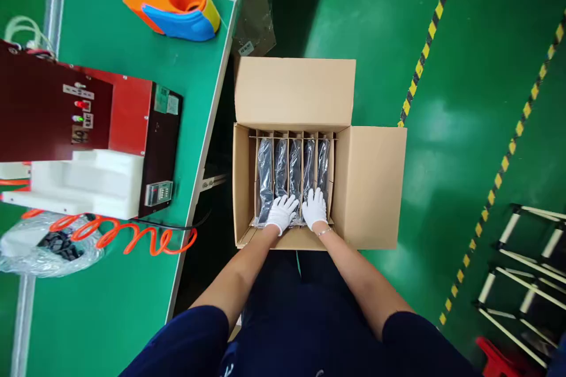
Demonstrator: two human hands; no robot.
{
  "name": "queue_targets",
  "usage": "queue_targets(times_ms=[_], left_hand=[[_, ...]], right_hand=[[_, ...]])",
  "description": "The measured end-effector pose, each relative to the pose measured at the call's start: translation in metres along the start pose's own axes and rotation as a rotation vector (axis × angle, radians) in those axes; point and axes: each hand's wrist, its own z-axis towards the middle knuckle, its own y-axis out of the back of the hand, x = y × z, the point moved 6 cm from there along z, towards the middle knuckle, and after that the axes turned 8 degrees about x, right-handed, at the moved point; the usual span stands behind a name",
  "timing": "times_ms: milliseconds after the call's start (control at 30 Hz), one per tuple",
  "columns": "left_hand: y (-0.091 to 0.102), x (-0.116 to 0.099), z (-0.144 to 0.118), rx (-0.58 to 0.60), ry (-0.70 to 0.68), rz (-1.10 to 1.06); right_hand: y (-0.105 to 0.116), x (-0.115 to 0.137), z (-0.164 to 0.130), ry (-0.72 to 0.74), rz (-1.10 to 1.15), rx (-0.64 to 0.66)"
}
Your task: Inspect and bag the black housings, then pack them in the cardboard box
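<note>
- Nearest my view are my own dark-sleeved forearms, which run down to two white-gloved hands inside the open cardboard box (244,188) on the floor.
- My left hand (282,212) lies flat with its fingers spread over the near ends of the left and middle bagged items (280,168). It presses rather than pinches.
- My right hand (315,208) lies likewise, fingers loosely spread on the near ends of the right-hand ones, and nothing is clasped in it.
- The items are five dark pieces in glossy clear bags, each standing in its own slot between cardboard dividers (301,156), in the box's left portion.
- I judge the bag film slippery under cotton gloves, and the contents stiff and moderately heavy. I would grip the solid body through the film at the near end, not the loose plastic.
- The dividers look thin and easy to bend, so a pull should be straight up.
- Hidden: the lower parts of the items, the box bottom, and whatever sits under my palms. What the dark pieces are I cannot make out.
- Further out, the far flap (295,91) and right flap (375,185) stand open, and a green table (110,306) to the left carries a red-and-black machine (128,112) and a tape dispenser (177,9).
</note>
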Motion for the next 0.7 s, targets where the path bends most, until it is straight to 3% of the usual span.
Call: queue_targets(times_ms=[167, 233, 333, 433, 533, 567, 633, 700], left_hand=[[0.012, 0.005, -0.009, -0.049, 0.125, -0.015], [0.026, 0.013, -0.017, -0.140, 0.249, -0.029], [0.043, 0.035, -0.023, -0.279, 0.483, -0.049], [0.041, 0.051, -0.012, -0.310, 0.609, -0.073], [0.029, 0.059, 0.003, -0.299, 0.639, -0.106], [0.027, 0.061, 0.006, -0.301, 0.645, -0.120], [0.025, 0.061, 0.005, -0.311, 0.649, -0.154], [0.027, 0.059, -0.004, -0.322, 0.631, -0.188]], right_hand=[[-0.010, -0.017, -0.028, 0.188, -0.113, 0.361], [-0.002, -0.015, -0.031, 0.238, -0.115, 0.408], [0.023, 0.000, -0.036, 0.358, -0.051, 0.370], [0.047, 0.005, -0.053, 0.493, 0.034, 0.289], [0.074, -0.022, -0.075, 0.571, 0.144, -0.028], [0.081, -0.041, -0.078, 0.498, 0.183, -0.163], [0.086, -0.089, -0.078, 0.165, 0.269, -0.357], [0.076, -0.125, -0.070, -0.137, 0.371, -0.352]])
